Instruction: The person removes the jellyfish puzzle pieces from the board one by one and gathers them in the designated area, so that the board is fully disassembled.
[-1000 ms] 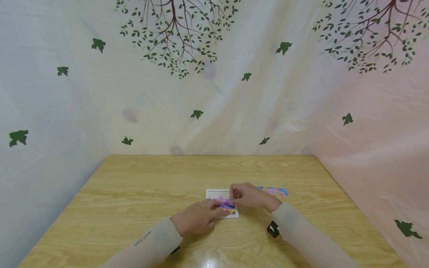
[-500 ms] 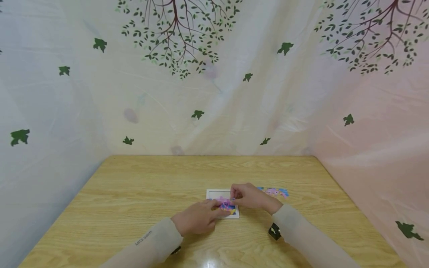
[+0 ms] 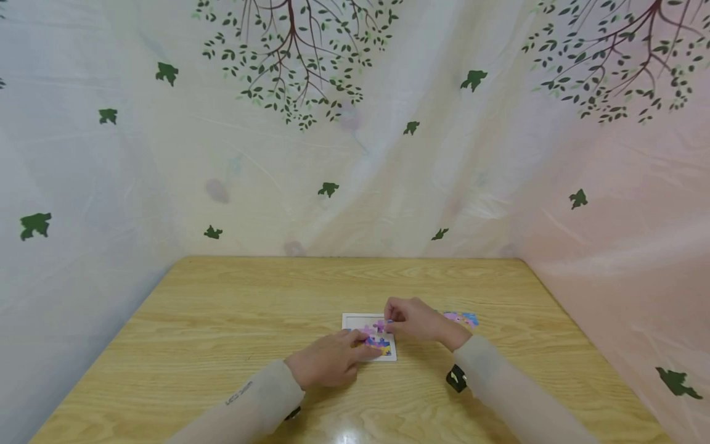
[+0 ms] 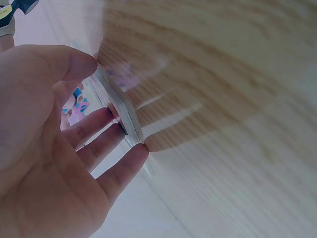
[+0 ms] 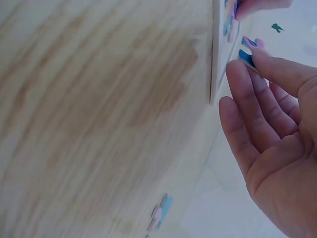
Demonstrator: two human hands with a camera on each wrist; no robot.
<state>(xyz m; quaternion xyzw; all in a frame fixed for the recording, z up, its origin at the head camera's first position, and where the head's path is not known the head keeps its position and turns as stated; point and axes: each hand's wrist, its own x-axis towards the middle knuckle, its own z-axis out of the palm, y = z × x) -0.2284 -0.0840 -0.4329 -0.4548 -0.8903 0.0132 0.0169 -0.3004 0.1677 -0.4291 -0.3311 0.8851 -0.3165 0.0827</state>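
Observation:
A small jigsaw puzzle (image 3: 379, 343) in pink, blue and yellow partly fills a white frame tray (image 3: 355, 317) on the table. My left hand (image 3: 327, 361) rests on the tray's left and near side, straight fingertips touching the frame and the pieces. In the left wrist view, the left thumb and fingers (image 4: 126, 166) are spread along the tray's edge. Over the tray's right side, my right hand (image 3: 413, 317) pinches a pink and blue puzzle piece (image 5: 245, 56) between thumb and forefinger, raised above the tray. Whether a second piece is joined to it is unclear.
More puzzle pieces (image 3: 466, 318) lie to the right of the tray, partly behind the right hand. The wooden table (image 3: 249, 296) meets a cloth backdrop (image 3: 266, 203) with leaf and tree prints. Black wrist devices (image 3: 457, 378) show below the sleeves.
My right hand has lifted slightly up and away from the puzzle with a pinched piece, uncovering more of the tray. My left hand stays in place.

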